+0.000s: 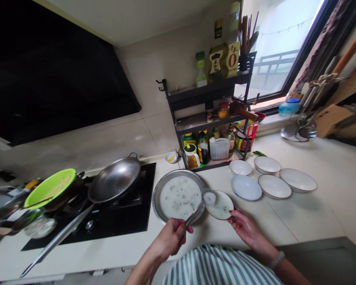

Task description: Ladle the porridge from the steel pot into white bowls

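Basin (pixel 156 196) silver-grey; soup (pixel 180 198) milky white, flecked dark green. Ladle (pixel 195 214) silver-grey. Soup bowl (pixel 226 199) white, rim thin brown. Other bowls (pixel 274 187) white, thin brownish rims; dish (pixel 246 188) bluish white, rim blue. Bench (pixel 311 213) off-white. Clothing (pixel 213 269) striped grey-green and white. Wok (pixel 115 180) silver-grey, stove (pixel 118 225) glossy black. Tub (pixel 37 198) bright lime green. Rack (pixel 201 95) black. Carton (pixel 233 59) cream, bold red "0". Jar lid (pixel 293 101) blue. Curtain (pixel 314 49) mottled purplish brown.

R forearm (pixel 290 271) cut, btm edge; hood (pixel 56 75), L edge
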A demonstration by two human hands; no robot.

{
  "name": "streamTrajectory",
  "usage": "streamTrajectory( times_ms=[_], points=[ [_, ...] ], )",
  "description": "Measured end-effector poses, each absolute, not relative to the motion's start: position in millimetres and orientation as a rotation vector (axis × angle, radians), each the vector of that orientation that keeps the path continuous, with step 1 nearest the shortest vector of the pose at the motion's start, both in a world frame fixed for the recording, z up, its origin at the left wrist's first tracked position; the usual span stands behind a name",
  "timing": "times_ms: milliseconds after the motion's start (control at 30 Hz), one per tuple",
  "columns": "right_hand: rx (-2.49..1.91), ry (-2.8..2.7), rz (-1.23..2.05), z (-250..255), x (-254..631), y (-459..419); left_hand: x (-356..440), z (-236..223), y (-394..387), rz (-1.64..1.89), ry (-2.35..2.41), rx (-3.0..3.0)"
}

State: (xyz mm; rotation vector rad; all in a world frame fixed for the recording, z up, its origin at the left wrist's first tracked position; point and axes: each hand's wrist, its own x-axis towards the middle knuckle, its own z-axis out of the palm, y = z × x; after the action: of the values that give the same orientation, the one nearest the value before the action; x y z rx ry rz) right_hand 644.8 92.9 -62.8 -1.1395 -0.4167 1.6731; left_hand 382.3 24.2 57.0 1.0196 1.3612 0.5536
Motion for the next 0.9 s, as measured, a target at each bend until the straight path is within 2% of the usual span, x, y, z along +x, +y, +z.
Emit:
streamTrajectory(
  times_ms=[200,333,433,700,900],
  points=[
    [-1.123,-0.401,1.683,-58,643,92,387,58,21,0.464,1.529,1.682],
    [-1.138,-0.408,1.662,-59,644,91,385,56,19,0.526,1.524,1.791],
    [-1.15,-0.437,1.651,-60,644,91,381,48,21,0.584,1.482,1.647],
    [-1.122,-0.408,1.684,-60,645,92,364,32,27,0.749,1.309,0.791],
    [-1.131,-0.444,1.684,-64,648,93,350,17,30,0.705,1.569,0.895]
  ],
)
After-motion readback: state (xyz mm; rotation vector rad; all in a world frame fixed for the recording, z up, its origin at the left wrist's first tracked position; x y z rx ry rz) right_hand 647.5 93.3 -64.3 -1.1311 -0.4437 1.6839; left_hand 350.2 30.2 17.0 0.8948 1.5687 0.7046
